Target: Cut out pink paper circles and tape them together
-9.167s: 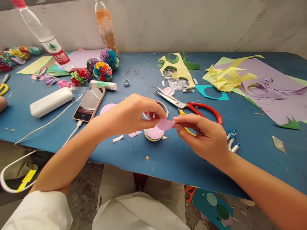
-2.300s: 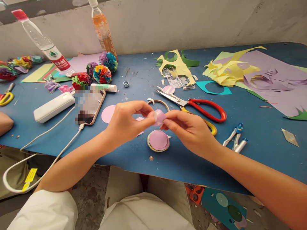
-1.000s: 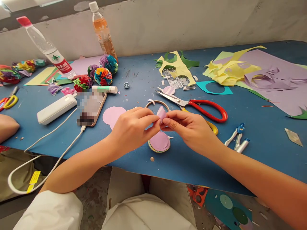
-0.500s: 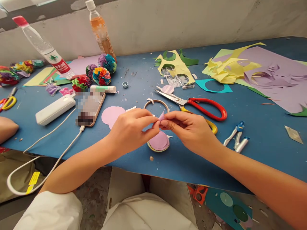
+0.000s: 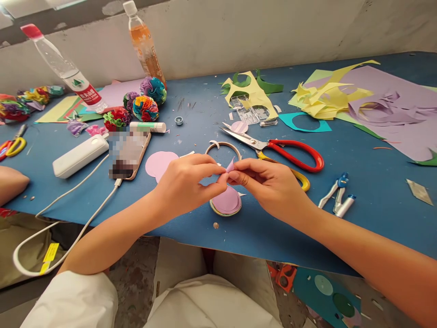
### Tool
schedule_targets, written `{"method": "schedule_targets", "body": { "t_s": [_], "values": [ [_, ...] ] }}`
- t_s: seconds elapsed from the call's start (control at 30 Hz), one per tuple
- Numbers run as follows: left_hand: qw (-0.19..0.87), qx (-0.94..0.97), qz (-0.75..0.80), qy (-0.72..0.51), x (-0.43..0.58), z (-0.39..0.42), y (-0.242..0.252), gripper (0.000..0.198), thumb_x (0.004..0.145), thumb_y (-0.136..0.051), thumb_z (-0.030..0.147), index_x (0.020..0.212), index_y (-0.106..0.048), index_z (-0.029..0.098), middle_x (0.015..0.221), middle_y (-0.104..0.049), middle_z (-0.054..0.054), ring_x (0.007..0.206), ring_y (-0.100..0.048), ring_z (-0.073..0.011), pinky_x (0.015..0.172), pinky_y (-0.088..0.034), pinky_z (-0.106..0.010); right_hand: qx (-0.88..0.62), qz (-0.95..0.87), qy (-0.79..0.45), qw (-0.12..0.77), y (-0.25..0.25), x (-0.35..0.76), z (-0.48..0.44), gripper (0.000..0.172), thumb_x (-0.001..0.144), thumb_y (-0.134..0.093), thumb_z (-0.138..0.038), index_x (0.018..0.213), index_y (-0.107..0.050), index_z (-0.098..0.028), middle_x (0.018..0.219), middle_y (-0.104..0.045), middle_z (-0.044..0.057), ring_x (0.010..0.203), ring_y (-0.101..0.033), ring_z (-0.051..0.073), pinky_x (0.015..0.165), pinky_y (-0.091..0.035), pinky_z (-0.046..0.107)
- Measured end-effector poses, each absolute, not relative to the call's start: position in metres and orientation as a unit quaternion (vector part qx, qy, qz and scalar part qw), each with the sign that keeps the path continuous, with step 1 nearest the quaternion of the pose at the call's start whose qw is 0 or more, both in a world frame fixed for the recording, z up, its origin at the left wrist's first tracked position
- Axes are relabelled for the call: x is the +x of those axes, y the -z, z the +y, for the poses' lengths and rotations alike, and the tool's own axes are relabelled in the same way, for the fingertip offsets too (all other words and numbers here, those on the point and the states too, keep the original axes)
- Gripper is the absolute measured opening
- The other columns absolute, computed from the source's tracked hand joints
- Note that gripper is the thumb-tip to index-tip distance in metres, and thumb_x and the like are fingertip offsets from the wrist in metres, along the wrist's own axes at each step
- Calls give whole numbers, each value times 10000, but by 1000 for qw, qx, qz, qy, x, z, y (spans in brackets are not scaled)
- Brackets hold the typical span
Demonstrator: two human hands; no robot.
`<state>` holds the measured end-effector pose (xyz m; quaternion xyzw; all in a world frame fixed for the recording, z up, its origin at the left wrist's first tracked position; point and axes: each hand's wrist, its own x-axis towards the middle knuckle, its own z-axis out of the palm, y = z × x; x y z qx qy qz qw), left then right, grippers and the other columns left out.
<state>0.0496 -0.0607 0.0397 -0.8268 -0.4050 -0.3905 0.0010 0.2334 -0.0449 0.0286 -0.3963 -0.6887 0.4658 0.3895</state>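
Observation:
Between my two hands a small folded piece of light purple paper (image 5: pixel 231 165) is pinched, its pointed tip sticking up. My left hand (image 5: pixel 193 180) grips it from the left with thumb and forefinger. My right hand (image 5: pixel 269 184) closes on its right side, and the fingertips nearly touch. Just below lies a stack of round paper pieces (image 5: pixel 226 201), purple on top. A tape roll (image 5: pixel 223 145) is partly hidden behind the fingers. Purple paper circles (image 5: pixel 160 163) lie beside my left hand.
Red-handled scissors (image 5: pixel 297 155) lie behind my right hand, over yellow-handled ones. Silver pliers-like tool (image 5: pixel 337 196) at right. Phone (image 5: pixel 131 155), power bank (image 5: pixel 81 156) and cable at left. Paper flower balls (image 5: pixel 145 108), two bottles and paper scraps (image 5: pixel 331 98) stand farther back. Another person's arm (image 5: pixel 12 186) rests at left.

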Motion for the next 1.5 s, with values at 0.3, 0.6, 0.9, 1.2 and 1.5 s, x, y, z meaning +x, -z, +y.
{"method": "schedule_targets", "body": {
  "t_s": [0.3,0.6,0.9,1.2,1.5],
  "values": [
    [-9,-814,-438,382,52,-62,-44,132,778,-583,158,659,-638,171,640,-659,4,575,-559,-91,572,-449,-211,-384,-676,-492,392,-29,232,-47,204,797,-673,-415,834,-693,-216,807,-711,19,744,-665,178,693,-567,295],
    [69,-731,-618,279,13,-33,-48,207,828,-563,269,662,-641,173,550,-587,-4,540,-544,-146,607,-446,-280,-371,-622,-557,406,-29,233,-40,225,779,-694,-432,790,-626,-218,799,-687,6,754,-681,164,733,-576,306],
    [12,-774,-499,390,25,-39,-48,308,853,-425,109,1020,-679,162,1033,-703,-55,894,-654,-143,806,-526,-268,-362,-634,-559,394,-26,234,-43,170,802,-679,-389,819,-651,-222,816,-685,7,785,-676,163,734,-572,288],
    [-338,-711,-456,415,41,-49,-49,187,771,-697,322,847,-696,150,870,-723,-42,733,-664,-112,641,-550,-189,-360,-649,-558,372,-29,234,-44,163,806,-662,-373,875,-668,-226,859,-712,20,814,-684,187,742,-570,305],
    [-408,-684,-436,420,42,-50,-53,124,737,-726,255,730,-681,139,762,-687,-26,702,-637,-109,572,-521,-177,-376,-657,-538,371,-31,235,-45,192,794,-660,-420,820,-674,-230,808,-698,16,765,-664,182,703,-561,298]
  ]
}}
